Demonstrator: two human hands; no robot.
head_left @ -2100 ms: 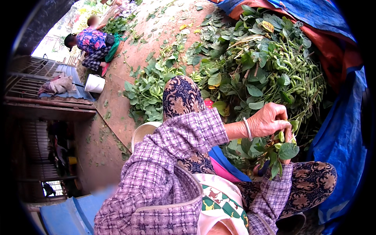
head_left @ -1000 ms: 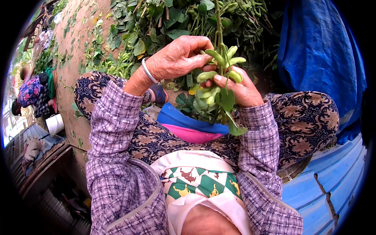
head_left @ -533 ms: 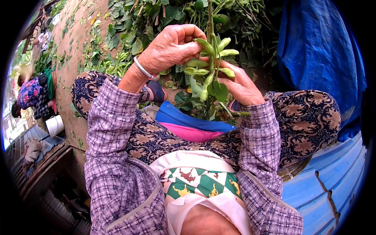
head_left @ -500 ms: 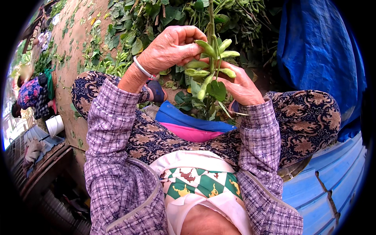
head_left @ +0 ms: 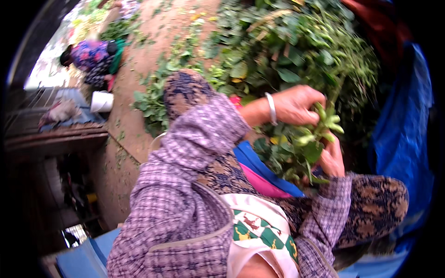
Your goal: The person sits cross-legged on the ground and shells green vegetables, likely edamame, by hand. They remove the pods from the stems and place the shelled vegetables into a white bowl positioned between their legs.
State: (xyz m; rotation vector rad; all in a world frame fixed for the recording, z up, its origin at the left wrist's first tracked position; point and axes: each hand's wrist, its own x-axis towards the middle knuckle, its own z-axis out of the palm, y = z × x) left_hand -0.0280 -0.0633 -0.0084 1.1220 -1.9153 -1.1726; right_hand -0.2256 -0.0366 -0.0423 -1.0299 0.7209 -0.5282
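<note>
Against the heaped pile of cut green leafy stalks [head_left: 296, 51], view has swung left vs 0.5 s ago: the dirt ground and a crouching person in blue-pink patterned clothing [head_left: 90, 58] w/ a white plastic bucket [head_left: 102, 101] are back in sight, upper left of pile.

Leafy green stem with a cluster of plump green pods [head_left: 317, 132] sat higher and upright before; now lower, tilted, just in front of pile, above the lap.

Left hand [head_left: 296, 104]: forearm in from left, wrist w/ thin pale bangle [head_left: 271, 109], knuckles up, fingertips pinched on pods at top of cluster. Right hand [head_left: 333, 157]: below and right of cluster, palm toward it, fingers curled round the stem; hold partly hidden by leaves.

Textures: pods smooth, bean-shaped, pale green; leaves broad, matte. Sleeves are purple checked woven cloth. Blue plastic tarp [head_left: 403, 139] hangs right of pile, creased. Frame motion-blurred; fine detail unclear.
</note>
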